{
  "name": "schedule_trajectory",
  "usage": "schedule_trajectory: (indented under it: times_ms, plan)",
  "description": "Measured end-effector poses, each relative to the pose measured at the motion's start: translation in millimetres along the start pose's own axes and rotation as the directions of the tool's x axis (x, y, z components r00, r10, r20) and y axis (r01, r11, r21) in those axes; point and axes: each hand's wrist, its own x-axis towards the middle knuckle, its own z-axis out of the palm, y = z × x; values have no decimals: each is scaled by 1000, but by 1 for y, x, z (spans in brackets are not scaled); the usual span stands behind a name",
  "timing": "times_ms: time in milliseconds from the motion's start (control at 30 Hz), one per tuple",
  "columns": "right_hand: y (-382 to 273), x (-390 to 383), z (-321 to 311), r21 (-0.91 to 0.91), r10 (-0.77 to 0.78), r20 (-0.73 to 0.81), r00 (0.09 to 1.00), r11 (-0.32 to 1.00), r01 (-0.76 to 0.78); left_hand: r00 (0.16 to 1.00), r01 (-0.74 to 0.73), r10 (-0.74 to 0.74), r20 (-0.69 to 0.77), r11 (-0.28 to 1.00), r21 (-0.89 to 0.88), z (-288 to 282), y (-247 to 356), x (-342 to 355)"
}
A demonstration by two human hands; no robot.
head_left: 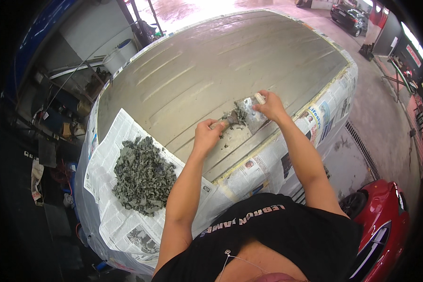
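A vehicle's bare, ribbed roof panel (207, 70) spreads out in front of me. My left hand (207, 137) is closed round the handle of a small scraper (231, 117), its blade pointing to the right. My right hand (271, 108) grips a wide putty knife (254, 120) by its pale handle. The two blades face each other close together over the near right part of the roof. Dark grey-green scrapings (240, 113) are gathered between them, with small bits scattered just below. To the left, a big heap of similar flakes (143, 176) lies on a spread newspaper (109, 144).
Taped newspaper (310, 123) and plastic sheeting cover the roof's edges. A red car (385, 225) stands close at lower right, near a floor drain grate (362, 148). Farther off are a black car (350, 19), a white bucket (120, 57) and cluttered shelving (61, 113) on the left.
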Motion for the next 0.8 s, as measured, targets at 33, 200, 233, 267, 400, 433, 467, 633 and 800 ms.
schedule_trajectory:
  times_ms: [33, 200, 233, 267, 400, 433, 467, 633, 800]
  plan:
    - [0, -1, 0, 8, 2, -4, 1000, 1000, -2, 1000, -1, 1, 9, 1000, -13, 2, 2, 3]
    - [1, -1, 0, 234, 21, 64, 998, 971, -36, 998, -70, 70, 2, 997, 26, -1, 10, 7]
    - [-4, -2, -2, 337, 71, 120, 990, 935, -108, 996, -87, 87, 2, 995, 55, -3, 13, 6]
    - [-8, -3, -2, 432, 112, 183, 977, 884, -182, 994, -110, 112, -12, 990, 92, -5, 11, 7]
    - [-19, -4, 13, 484, 47, 246, 968, 860, -164, 984, -142, 161, -76, 967, 210, -23, 12, -11]
    - [-26, -6, 20, 472, 25, 249, 968, 870, -143, 983, -131, 157, -97, 964, 233, -30, 15, -22]
    - [-34, -7, 27, 460, -2, 257, 966, 880, -120, 980, -130, 163, -116, 961, 246, -39, 18, -32]
    - [-122, -19, 69, 511, -215, 399, 892, 859, -21, 927, 3, 139, -349, 926, 377, -107, 48, -118]
    - [-237, -66, 114, 525, -459, 384, 801, 822, 219, 757, 46, 265, -598, 890, 453, -178, 55, -218]
